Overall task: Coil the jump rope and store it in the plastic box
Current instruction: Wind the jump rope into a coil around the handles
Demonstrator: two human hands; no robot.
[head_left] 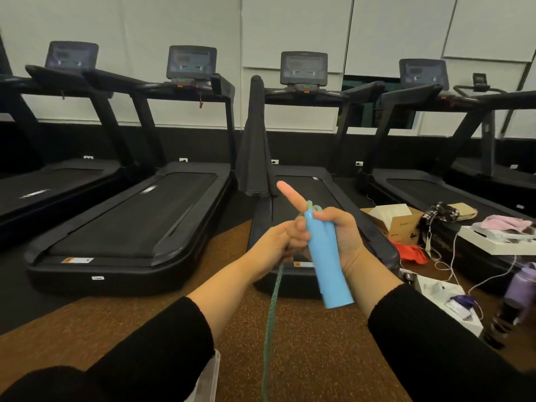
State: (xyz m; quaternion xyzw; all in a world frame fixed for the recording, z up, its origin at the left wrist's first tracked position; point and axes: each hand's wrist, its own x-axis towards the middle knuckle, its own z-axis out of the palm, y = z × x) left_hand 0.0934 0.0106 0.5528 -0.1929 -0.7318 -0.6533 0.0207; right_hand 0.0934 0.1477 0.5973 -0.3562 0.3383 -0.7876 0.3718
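We are seeing even, soft light spreading across the room, brightening the white wall panels and leaving the black treadmills dark with little detail. A faint sheen is showing on the consoles. The wide lens is bending straight lines toward the edges, tilting the outer machines. The blue handle is looking sharp, while the rope is softening lower down, and the purple bottle at the right edge is smearing with blur. Our black sleeves are losing all texture
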